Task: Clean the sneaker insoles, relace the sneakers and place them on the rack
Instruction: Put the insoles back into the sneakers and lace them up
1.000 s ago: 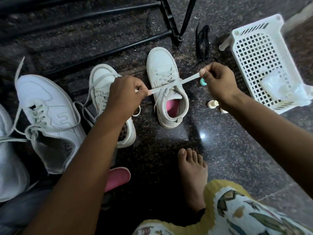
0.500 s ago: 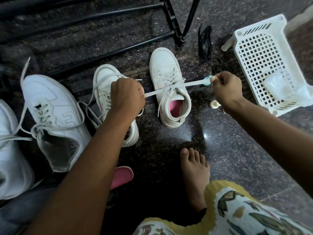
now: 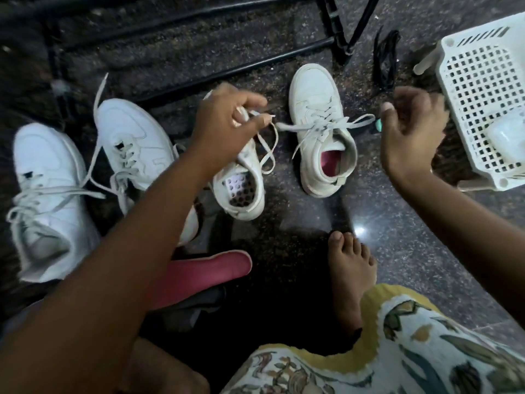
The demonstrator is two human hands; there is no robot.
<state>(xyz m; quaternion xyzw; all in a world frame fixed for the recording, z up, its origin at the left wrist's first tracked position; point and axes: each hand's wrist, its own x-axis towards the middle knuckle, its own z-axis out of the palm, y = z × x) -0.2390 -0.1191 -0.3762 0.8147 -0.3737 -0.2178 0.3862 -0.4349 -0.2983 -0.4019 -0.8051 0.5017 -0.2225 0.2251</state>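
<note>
1. Dark speckled stone floor point(image 3: 397, 223) carries white sneakers point(image 3: 127, 132) beside the black rack point(image 3: 227, 72).
2. Your left hand point(image 3: 224, 120) pinches a white lace point(image 3: 265, 118) near the pink-lined sneaker point(image 3: 315, 106).
3. Your right hand point(image 3: 412, 135), loosely curled, is blurred; grip unclear.

Floor point(image 3: 412, 245) is dark speckled granite, polished enough that one small bright glare spot point(image 3: 359, 231) bounces off it. Lighting's pretty dim overall. A white plastic lattice basket point(image 3: 483, 89) sits at the right edge.
</note>
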